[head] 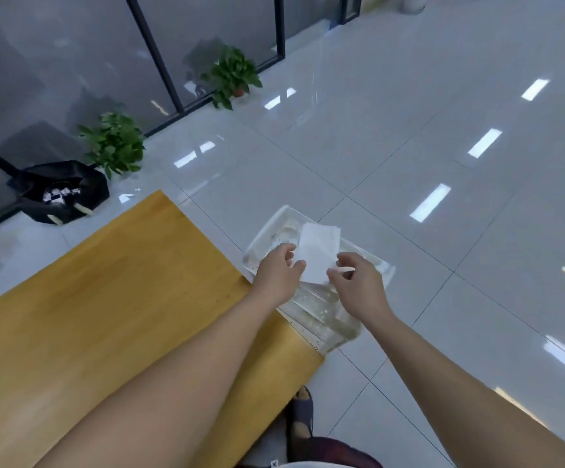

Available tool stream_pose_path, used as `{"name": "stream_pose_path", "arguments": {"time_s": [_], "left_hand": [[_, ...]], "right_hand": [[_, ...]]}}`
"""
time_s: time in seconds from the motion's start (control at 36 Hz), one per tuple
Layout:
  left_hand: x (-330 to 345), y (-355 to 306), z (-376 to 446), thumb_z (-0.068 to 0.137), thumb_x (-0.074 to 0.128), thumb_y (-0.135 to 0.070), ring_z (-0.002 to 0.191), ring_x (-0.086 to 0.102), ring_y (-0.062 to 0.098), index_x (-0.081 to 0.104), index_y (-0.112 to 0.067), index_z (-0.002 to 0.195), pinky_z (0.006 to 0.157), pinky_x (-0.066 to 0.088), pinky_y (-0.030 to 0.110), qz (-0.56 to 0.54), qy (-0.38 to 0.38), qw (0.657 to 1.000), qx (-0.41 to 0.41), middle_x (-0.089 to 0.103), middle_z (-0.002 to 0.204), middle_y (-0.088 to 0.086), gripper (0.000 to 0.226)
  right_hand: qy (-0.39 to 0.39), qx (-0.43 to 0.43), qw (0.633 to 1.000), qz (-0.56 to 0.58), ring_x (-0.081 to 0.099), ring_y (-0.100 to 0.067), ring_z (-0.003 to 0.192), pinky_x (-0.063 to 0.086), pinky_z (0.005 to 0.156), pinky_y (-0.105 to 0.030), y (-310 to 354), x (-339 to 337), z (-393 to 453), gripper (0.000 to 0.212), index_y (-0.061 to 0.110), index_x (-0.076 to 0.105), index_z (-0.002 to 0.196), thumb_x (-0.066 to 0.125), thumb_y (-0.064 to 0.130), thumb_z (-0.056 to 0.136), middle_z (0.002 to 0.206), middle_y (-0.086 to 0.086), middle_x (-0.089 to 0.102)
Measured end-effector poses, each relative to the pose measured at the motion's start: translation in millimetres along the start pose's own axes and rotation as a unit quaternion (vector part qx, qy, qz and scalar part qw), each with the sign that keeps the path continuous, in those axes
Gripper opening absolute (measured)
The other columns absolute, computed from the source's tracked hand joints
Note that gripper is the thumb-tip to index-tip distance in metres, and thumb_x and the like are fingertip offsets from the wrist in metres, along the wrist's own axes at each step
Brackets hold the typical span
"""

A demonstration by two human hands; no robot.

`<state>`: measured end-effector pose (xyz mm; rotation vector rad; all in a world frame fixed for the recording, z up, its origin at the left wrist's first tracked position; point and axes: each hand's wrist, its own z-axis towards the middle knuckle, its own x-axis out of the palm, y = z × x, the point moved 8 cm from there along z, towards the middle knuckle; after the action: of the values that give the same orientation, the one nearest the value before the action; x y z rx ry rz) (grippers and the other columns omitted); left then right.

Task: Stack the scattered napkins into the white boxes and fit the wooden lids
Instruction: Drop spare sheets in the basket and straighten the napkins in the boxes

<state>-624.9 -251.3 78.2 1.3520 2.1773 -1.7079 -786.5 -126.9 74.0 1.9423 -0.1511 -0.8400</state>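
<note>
A small stack of white napkins (pixel 318 251) is held up between both hands, above a clear plastic bin (pixel 274 228) that sits on the floor beside the wooden table (pixel 105 298). My left hand (pixel 279 271) pinches the stack's lower left edge with thumb and fingers. My right hand (pixel 359 282) pinches its lower right corner. More pale sheets lie inside the bin below my hands, partly hidden. No white box or wooden lid is in view.
The yellow wooden table's right edge runs next to the bin. A black bin bag (pixel 61 194) and two potted plants (pixel 115 146) stand by the glass wall at the left. Glossy white floor tiles stretch to the right. A sandalled foot (pixel 303 420) shows below the table.
</note>
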Motion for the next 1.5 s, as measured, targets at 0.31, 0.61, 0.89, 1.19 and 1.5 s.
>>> {"name": "stream_pose_path", "arguments": {"time_s": [0.31, 0.61, 0.89, 1.19, 1.5], "left_hand": [[9, 1, 18, 0.105, 0.066, -0.031, 0.123, 0.064, 0.016, 0.056, -0.021, 0.151, 0.108, 0.055, 0.044, 0.03, -0.008, 1.0, -0.005, 0.065, 0.136, -0.004, 0.049], [6, 1, 22, 0.103, 0.068, -0.017, 0.102, 0.067, 0.011, 0.054, -0.024, 0.153, 0.099, 0.06, 0.042, -0.026, -0.004, 1.0, -0.008, 0.066, 0.112, -0.01, 0.053], [2, 4, 25, 0.097, 0.063, 0.001, 0.064, 0.051, 0.008, 0.073, -0.021, 0.106, 0.068, 0.05, 0.03, -0.056, 0.016, 0.998, -0.01, 0.062, 0.085, -0.009, 0.026], [-5, -9, 19, 0.085, 0.09, -0.027, 0.119, 0.064, 0.003, 0.056, -0.034, 0.133, 0.095, 0.057, 0.029, -0.152, 0.025, 0.988, 0.034, 0.067, 0.13, -0.013, 0.059], [-2, -27, 12, 0.097, 0.067, -0.008, 0.099, 0.068, 0.012, 0.063, -0.028, 0.115, 0.091, 0.057, 0.038, -0.176, 0.016, 0.983, 0.059, 0.072, 0.105, -0.009, 0.027]], "right_hand": [[0.004, 0.025, 0.999, 0.021, 0.072, -0.008, 0.088, 0.059, 0.084, -0.032, -3, 12, 22, 0.048, 0.022, 0.058, 0.143, 0.074, 0.025, 0.098, 0.122, 0.013, 0.066], [0.047, 0.089, 0.987, 0.127, 0.039, -0.022, 0.063, 0.034, 0.058, -0.033, 3, 25, 35, 0.04, 0.012, 0.049, 0.072, 0.081, 0.027, 0.091, 0.065, 0.0, 0.039], [0.059, 0.035, 0.994, 0.084, 0.067, -0.014, 0.069, 0.051, 0.062, -0.034, 22, 21, 31, 0.007, 0.021, 0.073, 0.092, 0.071, 0.014, 0.092, 0.079, 0.004, 0.073], [0.064, -0.057, 0.99, 0.109, 0.06, -0.012, 0.07, 0.048, 0.065, -0.029, 39, 14, 16, 0.027, 0.028, 0.077, 0.097, 0.068, 0.002, 0.095, 0.081, 0.004, 0.074], [0.057, -0.09, 0.984, 0.141, 0.065, -0.011, 0.081, 0.05, 0.071, -0.02, 58, 8, 13, 0.033, 0.022, 0.075, 0.111, 0.06, -0.004, 0.098, 0.095, 0.005, 0.076]]}}
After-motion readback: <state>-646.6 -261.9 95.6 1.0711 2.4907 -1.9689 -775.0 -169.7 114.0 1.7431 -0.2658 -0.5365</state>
